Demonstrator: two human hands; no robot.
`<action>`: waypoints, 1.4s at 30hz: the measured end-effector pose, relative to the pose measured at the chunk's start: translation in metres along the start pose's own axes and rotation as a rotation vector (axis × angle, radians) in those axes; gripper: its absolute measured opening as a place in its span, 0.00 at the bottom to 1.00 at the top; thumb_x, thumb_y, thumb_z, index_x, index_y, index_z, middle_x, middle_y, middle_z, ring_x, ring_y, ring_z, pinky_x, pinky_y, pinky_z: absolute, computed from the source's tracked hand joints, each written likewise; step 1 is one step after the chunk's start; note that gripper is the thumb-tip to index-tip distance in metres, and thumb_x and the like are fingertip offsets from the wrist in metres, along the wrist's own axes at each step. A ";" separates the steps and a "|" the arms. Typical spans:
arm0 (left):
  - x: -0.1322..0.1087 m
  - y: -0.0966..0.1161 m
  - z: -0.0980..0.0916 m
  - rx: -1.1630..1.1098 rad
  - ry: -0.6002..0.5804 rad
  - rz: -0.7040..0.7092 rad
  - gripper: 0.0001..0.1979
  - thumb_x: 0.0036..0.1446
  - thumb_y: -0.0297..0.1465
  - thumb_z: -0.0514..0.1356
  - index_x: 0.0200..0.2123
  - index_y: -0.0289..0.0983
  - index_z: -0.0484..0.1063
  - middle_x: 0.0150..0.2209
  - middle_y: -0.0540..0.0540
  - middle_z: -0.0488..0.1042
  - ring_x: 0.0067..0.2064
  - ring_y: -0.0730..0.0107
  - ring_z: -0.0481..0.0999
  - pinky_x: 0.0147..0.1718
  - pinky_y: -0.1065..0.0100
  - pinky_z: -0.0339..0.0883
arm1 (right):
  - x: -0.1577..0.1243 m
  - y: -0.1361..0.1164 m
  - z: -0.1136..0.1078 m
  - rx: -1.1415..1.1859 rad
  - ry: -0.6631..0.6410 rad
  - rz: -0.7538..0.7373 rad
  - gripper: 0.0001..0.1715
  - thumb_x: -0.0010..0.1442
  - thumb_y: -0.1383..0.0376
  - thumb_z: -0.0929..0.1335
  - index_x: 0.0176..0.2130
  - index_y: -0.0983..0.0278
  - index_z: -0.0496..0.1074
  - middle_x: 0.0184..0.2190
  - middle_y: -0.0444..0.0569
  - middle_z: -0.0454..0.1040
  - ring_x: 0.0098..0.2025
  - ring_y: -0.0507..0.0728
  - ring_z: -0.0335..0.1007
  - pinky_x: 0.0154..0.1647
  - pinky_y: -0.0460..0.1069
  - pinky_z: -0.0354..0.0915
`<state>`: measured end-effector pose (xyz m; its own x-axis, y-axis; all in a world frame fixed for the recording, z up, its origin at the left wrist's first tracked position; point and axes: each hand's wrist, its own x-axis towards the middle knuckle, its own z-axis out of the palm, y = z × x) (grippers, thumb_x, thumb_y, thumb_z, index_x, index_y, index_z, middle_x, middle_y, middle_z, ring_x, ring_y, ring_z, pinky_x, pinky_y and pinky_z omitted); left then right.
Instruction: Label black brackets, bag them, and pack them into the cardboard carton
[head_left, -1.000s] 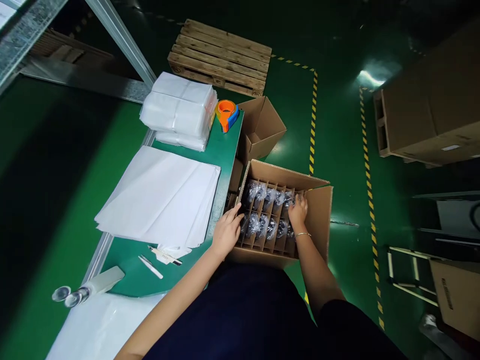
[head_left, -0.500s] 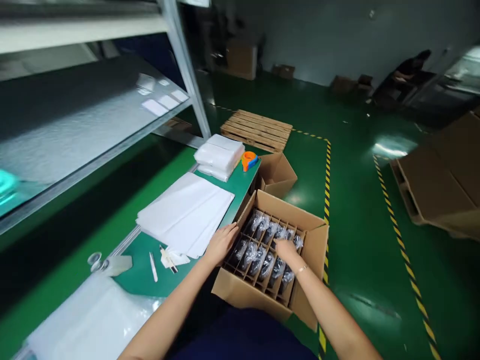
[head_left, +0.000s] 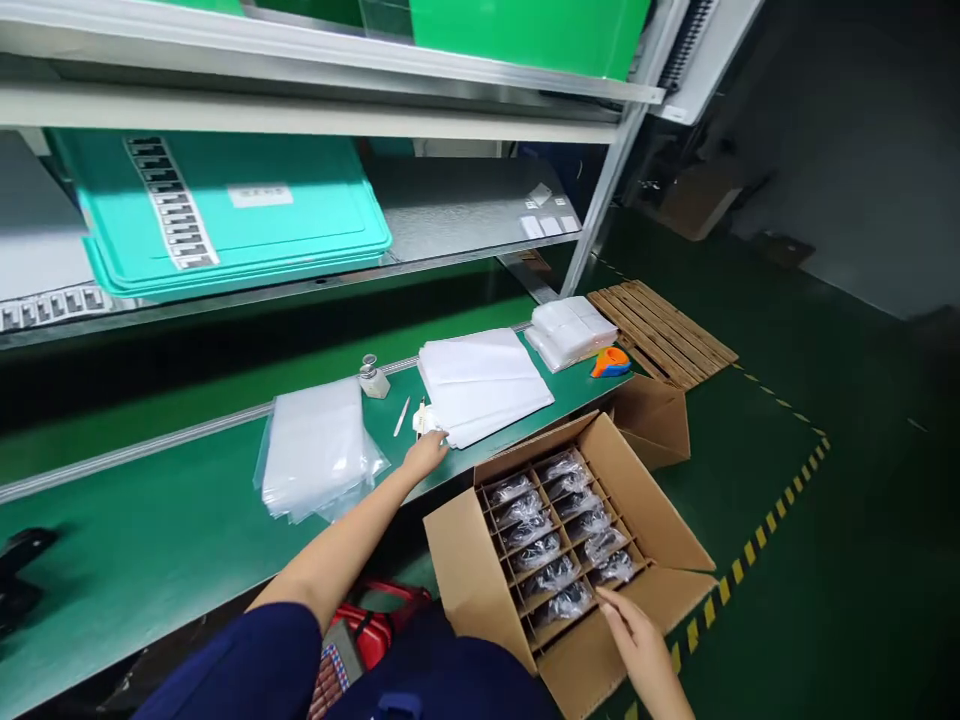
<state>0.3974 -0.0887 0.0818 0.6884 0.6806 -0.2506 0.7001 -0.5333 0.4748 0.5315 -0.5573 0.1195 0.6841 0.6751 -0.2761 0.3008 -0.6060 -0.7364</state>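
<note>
My left hand (head_left: 426,456) reaches over the table's front edge, its fingertips at the near corner of a stack of white sheets (head_left: 480,378). Its fingers are stretched out; whether they touch the sheets I cannot make out. An open cardboard box (head_left: 466,572) stands against the table. Cardboard dividers split it into cells holding dark items in clear plastic bags (head_left: 534,530). Over the box's near right side is my right hand (head_left: 636,640), fingers extended and apart, nothing in them. A white-bodied cutter (head_left: 421,418) and white tweezers (head_left: 402,416) lie left of the sheets.
Clear plastic bags (head_left: 319,450) and a small dispenser bottle (head_left: 373,378) are on the green table (head_left: 172,510). Farther right lie a pack of white bags (head_left: 571,330) and an orange-and-blue tape dispenser (head_left: 611,362). A second carton (head_left: 660,425) and wooden pallet (head_left: 664,335) are beyond.
The view has swung left. My left hand has left the box's edge and gone to the sheets. My right hand has drawn back from the cells towards the box's near right side.
</note>
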 end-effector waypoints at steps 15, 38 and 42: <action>-0.015 -0.055 0.071 -0.484 -0.117 -0.133 0.14 0.65 0.37 0.59 0.49 0.35 0.71 0.49 0.42 0.74 0.46 0.62 0.76 0.46 0.55 0.73 | 0.373 -0.270 0.186 -0.875 -0.501 -0.526 0.14 0.67 0.62 0.66 0.50 0.66 0.73 0.49 0.54 0.75 0.48 0.58 0.74 0.50 0.57 0.70; 0.107 -0.078 0.048 -0.934 -0.045 -0.259 0.15 0.64 0.37 0.59 0.50 0.35 0.71 0.49 0.43 0.74 0.46 0.62 0.76 0.45 0.55 0.73 | 0.446 -0.224 0.233 -0.623 -0.672 -0.418 0.09 0.66 0.63 0.67 0.37 0.66 0.74 0.33 0.45 0.76 0.36 0.53 0.73 0.40 0.51 0.69; 0.124 -0.070 0.058 -1.003 -0.067 -0.313 0.17 0.64 0.37 0.60 0.52 0.36 0.70 0.52 0.42 0.72 0.48 0.59 0.76 0.45 0.55 0.74 | 0.448 -0.214 0.231 -0.471 -0.653 -0.382 0.10 0.61 0.69 0.64 0.34 0.63 0.76 0.33 0.45 0.78 0.36 0.54 0.73 0.39 0.49 0.66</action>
<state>0.4449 0.0040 -0.0320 0.5345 0.6708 -0.5141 0.3920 0.3421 0.8540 0.6202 -0.0280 0.0105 0.0097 0.8845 -0.4664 0.7712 -0.3035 -0.5596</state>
